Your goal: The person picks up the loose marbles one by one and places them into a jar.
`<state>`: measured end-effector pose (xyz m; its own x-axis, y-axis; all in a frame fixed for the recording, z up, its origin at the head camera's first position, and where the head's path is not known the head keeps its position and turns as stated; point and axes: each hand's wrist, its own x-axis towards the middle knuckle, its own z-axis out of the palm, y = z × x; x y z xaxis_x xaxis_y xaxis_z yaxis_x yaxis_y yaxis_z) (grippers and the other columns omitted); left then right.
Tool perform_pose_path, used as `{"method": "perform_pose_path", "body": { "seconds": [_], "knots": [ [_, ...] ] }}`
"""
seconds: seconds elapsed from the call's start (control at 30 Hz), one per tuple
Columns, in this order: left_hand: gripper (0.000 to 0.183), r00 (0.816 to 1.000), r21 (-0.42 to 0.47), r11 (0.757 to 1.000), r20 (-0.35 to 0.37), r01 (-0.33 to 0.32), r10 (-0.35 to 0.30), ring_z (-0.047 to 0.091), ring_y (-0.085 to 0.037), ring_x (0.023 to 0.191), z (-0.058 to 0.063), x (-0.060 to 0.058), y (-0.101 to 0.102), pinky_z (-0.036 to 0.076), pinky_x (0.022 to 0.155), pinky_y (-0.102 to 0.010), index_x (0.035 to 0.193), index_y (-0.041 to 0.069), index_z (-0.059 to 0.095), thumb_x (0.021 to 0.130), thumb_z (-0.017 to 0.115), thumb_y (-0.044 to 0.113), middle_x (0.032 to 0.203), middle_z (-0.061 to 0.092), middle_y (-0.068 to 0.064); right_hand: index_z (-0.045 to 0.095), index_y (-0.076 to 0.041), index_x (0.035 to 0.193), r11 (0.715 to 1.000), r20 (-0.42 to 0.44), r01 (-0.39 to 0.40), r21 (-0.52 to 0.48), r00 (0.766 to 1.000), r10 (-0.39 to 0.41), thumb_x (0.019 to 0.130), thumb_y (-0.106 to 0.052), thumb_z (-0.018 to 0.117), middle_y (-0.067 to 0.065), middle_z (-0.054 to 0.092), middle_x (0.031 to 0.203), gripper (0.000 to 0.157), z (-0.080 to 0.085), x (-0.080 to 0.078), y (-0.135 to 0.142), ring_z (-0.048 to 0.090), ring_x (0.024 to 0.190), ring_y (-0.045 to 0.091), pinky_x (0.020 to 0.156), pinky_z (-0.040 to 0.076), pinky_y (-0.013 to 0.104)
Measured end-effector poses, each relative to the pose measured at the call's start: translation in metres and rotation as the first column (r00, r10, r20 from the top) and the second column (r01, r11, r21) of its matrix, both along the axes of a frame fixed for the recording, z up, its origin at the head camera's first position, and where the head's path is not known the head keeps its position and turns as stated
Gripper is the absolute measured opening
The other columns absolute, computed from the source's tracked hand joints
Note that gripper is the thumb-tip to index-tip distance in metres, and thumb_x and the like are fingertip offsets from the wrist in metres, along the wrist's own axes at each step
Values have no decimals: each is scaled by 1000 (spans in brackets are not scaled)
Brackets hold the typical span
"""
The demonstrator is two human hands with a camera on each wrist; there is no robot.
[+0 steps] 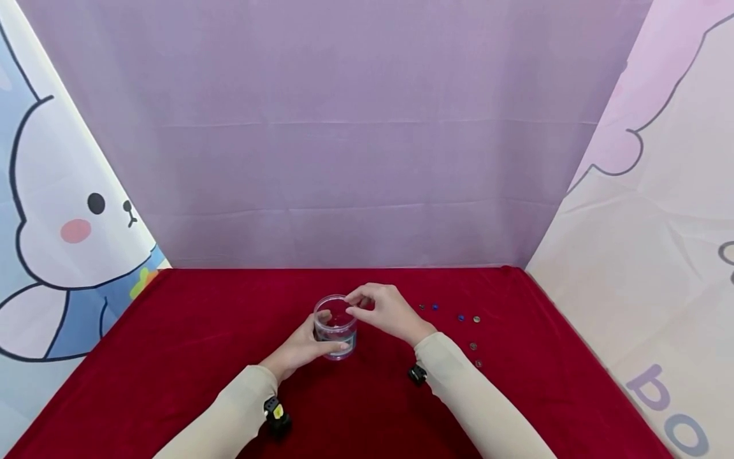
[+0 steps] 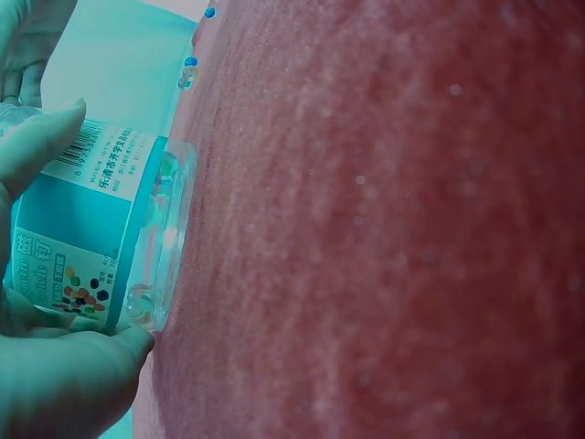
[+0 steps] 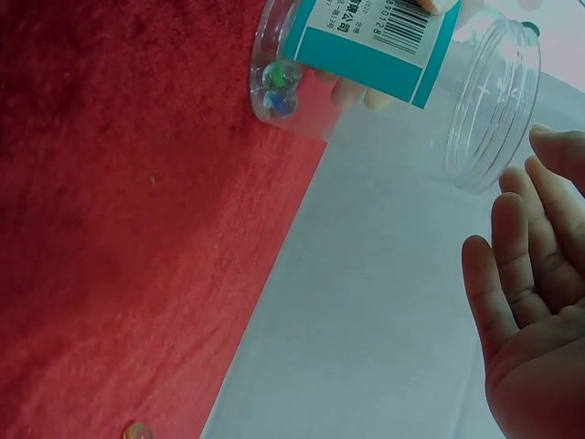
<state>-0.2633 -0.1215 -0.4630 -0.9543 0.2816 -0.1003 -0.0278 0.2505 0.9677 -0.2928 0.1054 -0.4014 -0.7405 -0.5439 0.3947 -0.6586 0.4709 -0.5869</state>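
A clear plastic jar [image 1: 335, 331] without a lid stands upright, a teal and white label [image 2: 69, 224] wrapped about its side. My left hand [image 1: 306, 347] grips the jar round its body, thumb across the near side. At the jar's bottom lie a few glass marbles, among them a green one [image 3: 280, 75] and a blue one [image 3: 281, 103]. Over the jar's mouth is my right hand [image 1: 385, 312], its thumb and forefinger at the rim. In the right wrist view its fingers [image 3: 512, 261] are loosely extended, and nothing shows between them and the thumb.
Several loose marbles lie on the red cloth [image 1: 172, 357] right of the hands, including a blue marble [image 1: 461, 317] and a greenish marble [image 1: 476, 319]. A lilac curtain [image 1: 344, 140] closes off the back, with printed cloth panels [image 1: 648, 268] at either side.
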Motion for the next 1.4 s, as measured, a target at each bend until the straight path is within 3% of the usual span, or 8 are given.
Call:
{"method": "perform_pose_path", "body": {
  "seconds": [0.17,0.4,0.57,0.73,0.93,1.23,1.4],
  "knots": [
    [97,1000,3,1000,1,6,-6,36,-35,135,-1,0,0,37,106,-59,155,7,28,81,85,34,156,35,-14,74,-18,110,1000,-3,6,7,1000,-6,91,-20,77,-7,70,102,19,1,2,5,62,86,4,76,55,25],
    [98,1000,14,1000,-4,0,0,35,-35,139,-2,-2,0,33,109,-61,155,7,28,81,86,33,156,35,-14,74,-15,110,1000,-7,16,7,1000,-16,91,-21,77,-9,69,101,20,1,4,15,62,86,6,78,57,36],
    [97,1000,10,1000,-2,0,0,34,-36,138,-2,-2,0,33,108,-62,155,7,28,81,86,33,156,35,-14,74,-16,112,999,10,32,24,999,-32,90,-25,78,-6,69,104,24,0,6,24,61,87,5,79,56,32],
    [97,1000,0,1000,-9,-7,7,35,-36,138,-3,-1,1,34,107,-62,154,8,29,80,86,33,156,36,-14,73,-15,114,999,16,36,31,999,-36,90,-24,78,-4,70,107,26,1,8,32,61,89,5,81,57,36],
    [96,1000,3,1000,-7,-10,10,35,-36,138,-3,0,1,35,107,-61,154,8,30,80,86,34,156,35,-14,72,-21,113,997,12,59,57,998,-60,90,-26,78,-4,69,108,24,1,12,46,61,88,4,79,56,32],
    [96,1000,14,1000,-2,-9,10,35,-33,137,-3,1,1,39,106,-57,155,8,29,81,86,34,157,34,-13,73,-20,111,994,0,84,74,996,-84,89,-22,79,0,70,105,23,-2,16,71,60,86,7,78,57,38],
    [96,1000,16,1000,-3,-6,6,36,-33,137,-2,1,0,40,106,-56,155,8,30,81,86,34,157,35,-12,73,-21,108,989,-6,112,98,994,-112,89,-21,79,-9,68,100,20,-5,17,83,59,85,6,76,56,34]
  ]
}}
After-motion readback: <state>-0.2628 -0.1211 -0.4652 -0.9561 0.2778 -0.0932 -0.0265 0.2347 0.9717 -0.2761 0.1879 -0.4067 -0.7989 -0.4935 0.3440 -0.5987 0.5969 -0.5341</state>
